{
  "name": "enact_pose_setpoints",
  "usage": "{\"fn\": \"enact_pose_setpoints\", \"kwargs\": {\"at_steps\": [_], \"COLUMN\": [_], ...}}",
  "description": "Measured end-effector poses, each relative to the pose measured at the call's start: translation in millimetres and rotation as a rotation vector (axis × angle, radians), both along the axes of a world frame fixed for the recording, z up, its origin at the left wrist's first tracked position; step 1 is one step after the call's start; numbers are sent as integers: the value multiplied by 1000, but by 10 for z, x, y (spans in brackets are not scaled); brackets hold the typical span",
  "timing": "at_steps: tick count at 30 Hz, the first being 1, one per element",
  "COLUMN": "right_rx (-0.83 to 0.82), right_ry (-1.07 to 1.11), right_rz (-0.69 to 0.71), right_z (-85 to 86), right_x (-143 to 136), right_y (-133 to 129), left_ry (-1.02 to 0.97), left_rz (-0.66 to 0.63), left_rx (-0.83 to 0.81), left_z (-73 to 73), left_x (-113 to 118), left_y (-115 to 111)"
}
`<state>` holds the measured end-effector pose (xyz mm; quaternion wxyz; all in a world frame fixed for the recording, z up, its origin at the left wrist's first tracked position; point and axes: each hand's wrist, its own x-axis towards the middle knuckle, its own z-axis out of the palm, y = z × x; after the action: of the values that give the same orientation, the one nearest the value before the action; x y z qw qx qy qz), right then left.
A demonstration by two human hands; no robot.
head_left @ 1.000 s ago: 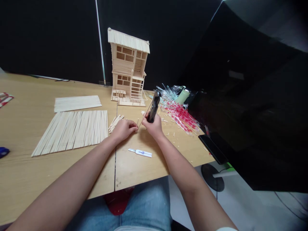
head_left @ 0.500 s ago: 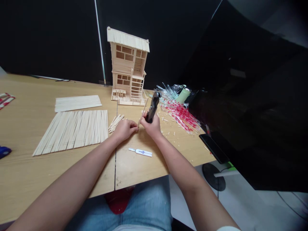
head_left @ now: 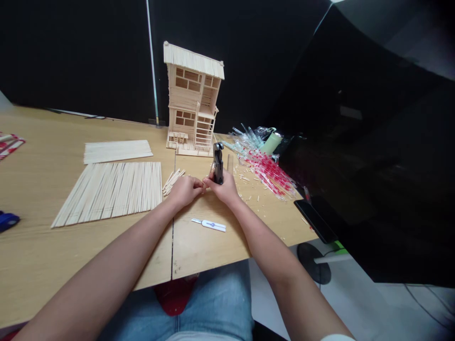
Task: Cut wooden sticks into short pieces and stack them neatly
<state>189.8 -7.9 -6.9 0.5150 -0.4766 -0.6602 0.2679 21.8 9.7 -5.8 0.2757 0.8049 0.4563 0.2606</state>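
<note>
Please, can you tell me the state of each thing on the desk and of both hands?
left hand: closed, pinching a thin stick
right hand: closed around the black cutter, held upright
model house: standing upright
stick mat: lying flat
small knife: lying flat, untouched
phone: lying at the desk edge, screen dark

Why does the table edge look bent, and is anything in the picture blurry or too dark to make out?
Head view: the wide lens bows the table edge; the stick house is sharp; the right hand and its black tool are slightly soft; the dark backdrop and black panel on the right swallow detail.
</note>
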Motion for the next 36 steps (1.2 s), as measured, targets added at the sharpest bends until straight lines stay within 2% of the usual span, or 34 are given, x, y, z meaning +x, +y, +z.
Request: {"fn": "enact_pose_setpoints", "kwargs": {"at_steps": [9, 17, 21, 25, 28, 32, 36], "right_rx": [21, 24, -34, -211, -307, -367, -401], "right_ry": [-63, 56, -117, -425, -612, -721, -809], "right_rz": [-24, 2, -150, -310, -336, -348, -399], "right_z": [21, 4, 133, 227, 243, 302, 425], "right_x": [-2, -23, 31, 122, 139, 105, 89], "right_y": [-32, -37, -115, -280, -446, -614, -654], "left_ry": [-55, -4, -56, -40, 55, 195, 263], "left_rz": [-2, 3, 73, 136, 136, 168, 189], "left_rx": [-23, 18, 14, 23, 83, 108, 110], "left_z": [15, 58, 79, 120, 174, 248, 281], "left_x": [24, 17, -55, -109, -121, -119, -109], "left_y": [-2, 4, 49, 67, 55, 34, 11]}}
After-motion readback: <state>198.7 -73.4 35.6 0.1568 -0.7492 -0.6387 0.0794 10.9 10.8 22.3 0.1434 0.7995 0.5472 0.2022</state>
